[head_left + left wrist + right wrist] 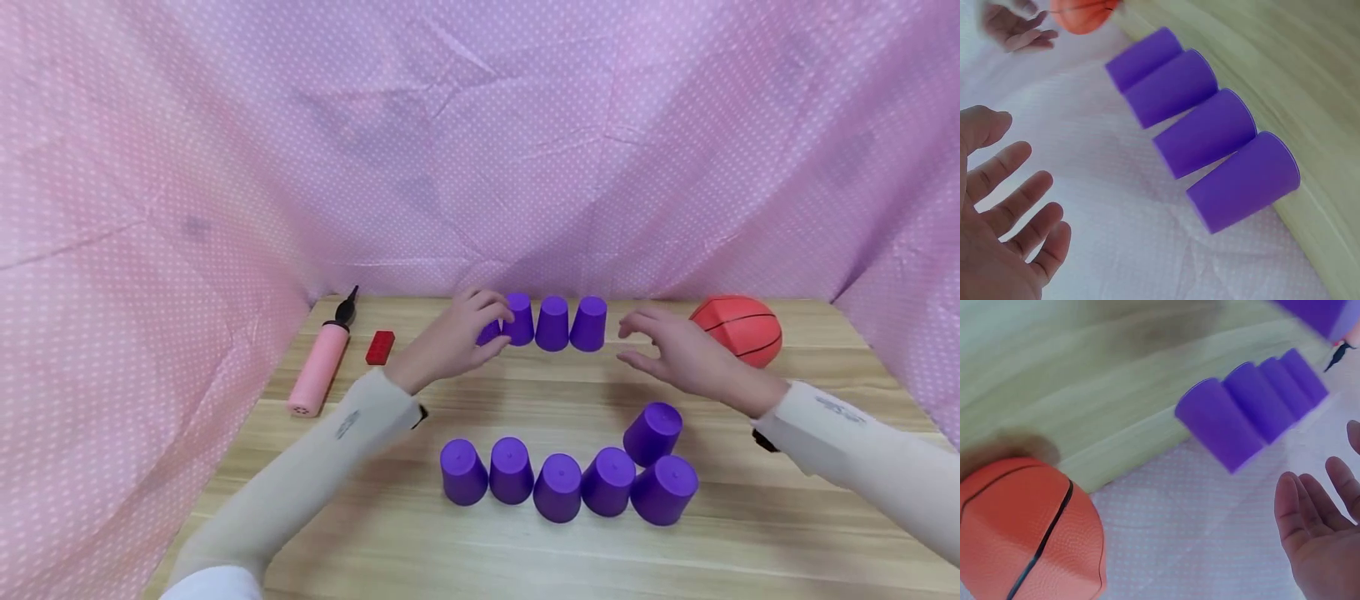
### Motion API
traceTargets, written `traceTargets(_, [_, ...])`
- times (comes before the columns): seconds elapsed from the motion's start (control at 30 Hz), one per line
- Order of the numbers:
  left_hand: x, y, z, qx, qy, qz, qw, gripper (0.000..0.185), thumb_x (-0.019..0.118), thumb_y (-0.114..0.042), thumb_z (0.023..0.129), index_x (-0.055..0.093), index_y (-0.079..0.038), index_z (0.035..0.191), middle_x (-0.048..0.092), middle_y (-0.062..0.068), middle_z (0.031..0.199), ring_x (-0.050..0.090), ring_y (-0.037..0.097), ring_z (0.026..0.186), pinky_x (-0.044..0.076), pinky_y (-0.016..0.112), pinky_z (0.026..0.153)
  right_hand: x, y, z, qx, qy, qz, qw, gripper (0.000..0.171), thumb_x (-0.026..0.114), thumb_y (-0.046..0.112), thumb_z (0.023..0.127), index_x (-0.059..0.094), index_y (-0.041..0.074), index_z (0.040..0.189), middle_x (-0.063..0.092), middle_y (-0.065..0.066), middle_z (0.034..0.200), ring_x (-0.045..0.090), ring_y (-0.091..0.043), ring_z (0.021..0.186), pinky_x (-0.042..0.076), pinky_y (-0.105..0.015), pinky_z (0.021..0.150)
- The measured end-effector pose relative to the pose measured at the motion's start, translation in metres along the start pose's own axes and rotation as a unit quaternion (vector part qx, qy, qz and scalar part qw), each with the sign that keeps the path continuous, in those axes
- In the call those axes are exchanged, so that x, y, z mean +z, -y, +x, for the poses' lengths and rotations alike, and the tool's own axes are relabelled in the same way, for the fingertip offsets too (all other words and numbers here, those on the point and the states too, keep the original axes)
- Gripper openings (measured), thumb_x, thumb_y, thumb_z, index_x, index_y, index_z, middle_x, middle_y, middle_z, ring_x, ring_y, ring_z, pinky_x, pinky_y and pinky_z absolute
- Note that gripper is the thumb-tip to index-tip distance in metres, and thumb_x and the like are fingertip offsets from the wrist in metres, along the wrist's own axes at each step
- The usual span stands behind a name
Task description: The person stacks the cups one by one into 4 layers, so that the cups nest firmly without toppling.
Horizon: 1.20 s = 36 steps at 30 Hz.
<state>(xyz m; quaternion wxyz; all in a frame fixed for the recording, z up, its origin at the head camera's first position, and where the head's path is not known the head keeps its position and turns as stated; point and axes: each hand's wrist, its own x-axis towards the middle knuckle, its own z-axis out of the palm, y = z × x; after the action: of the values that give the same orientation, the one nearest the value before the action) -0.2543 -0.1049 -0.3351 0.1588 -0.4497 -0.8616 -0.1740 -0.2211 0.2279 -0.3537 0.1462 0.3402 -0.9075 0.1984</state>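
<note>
Purple cups in two groups on a wooden tabletop (750, 533), hands at the far row.

The left hand (457, 337) hovers with fingers spread and relaxed beside the far row of cups (552, 323), holding nothing. The right hand (678, 354) hangs open near that row's other end, beside the orange ball (738, 329). Six more cups (558, 486) stand nearer.

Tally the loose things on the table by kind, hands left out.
Purple cups, far row: 4
Purple cups, near group: 6
Orange basketball: 1
Pink hand pump: 1
Red block: 1
Total: 13
</note>
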Motion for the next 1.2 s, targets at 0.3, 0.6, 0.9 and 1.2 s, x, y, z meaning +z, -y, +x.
traceTargets(0.3, [-0.025, -0.034, -0.062, -0.009, 0.016, -0.009, 0.9998, 0.023, 0.068, -0.021, 0.086, 0.064, -0.01, 0.106, 0.058, 0.001, 0.111, 0.046, 0.019, 0.106, 0.04, 0.035, 0.09, -0.016, 0.03, -0.037, -0.024, -0.009, 0.013, 1.0, 0.03, 0.079, 0.014, 0.075, 0.061, 0.016, 0.1, 0.062, 0.002, 0.107, 0.06, -0.012, 0.086, 0.052, -0.03, 0.067])
traceTargets(0.6, [-0.02, -0.057, -0.111, -0.014, 0.048, -0.037, 0.9981, 0.025, 0.071, -0.027, 0.083, 0.063, -0.013, 0.103, 0.058, -0.002, 0.112, 0.047, 0.016, 0.105, 0.043, 0.034, 0.088, -0.013, 0.034, -0.065, -0.039, 0.016, 0.01, 0.999, 0.034, 0.082, 0.012, 0.07, 0.061, 0.022, 0.095, 0.06, 0.009, 0.107, 0.06, -0.011, 0.095, 0.047, -0.019, 0.077])
traceTargets(0.9, [-0.006, -0.057, -0.129, -0.047, 0.09, -0.087, 0.991, 0.026, 0.071, -0.036, 0.084, 0.062, -0.018, 0.101, 0.057, -0.006, 0.12, 0.046, 0.012, 0.112, 0.042, 0.032, 0.093, -0.005, 0.026, -0.082, -0.025, 0.012, 0.033, 0.999, 0.037, 0.084, 0.016, 0.069, 0.063, 0.017, 0.1, 0.061, 0.009, 0.101, 0.059, -0.007, 0.085, 0.051, -0.027, 0.069])
traceTargets(1.2, [-0.002, -0.054, -0.137, -0.038, 0.101, -0.113, 0.9877, 0.029, 0.074, -0.032, 0.081, 0.061, -0.018, 0.103, 0.058, -0.001, 0.118, 0.047, 0.012, 0.112, 0.042, 0.032, 0.093, 0.001, 0.023, -0.084, -0.046, 0.0, 0.065, 0.997, 0.04, 0.085, 0.01, 0.066, 0.061, 0.021, 0.096, 0.061, 0.01, 0.098, 0.057, -0.005, 0.083, 0.049, -0.022, 0.064])
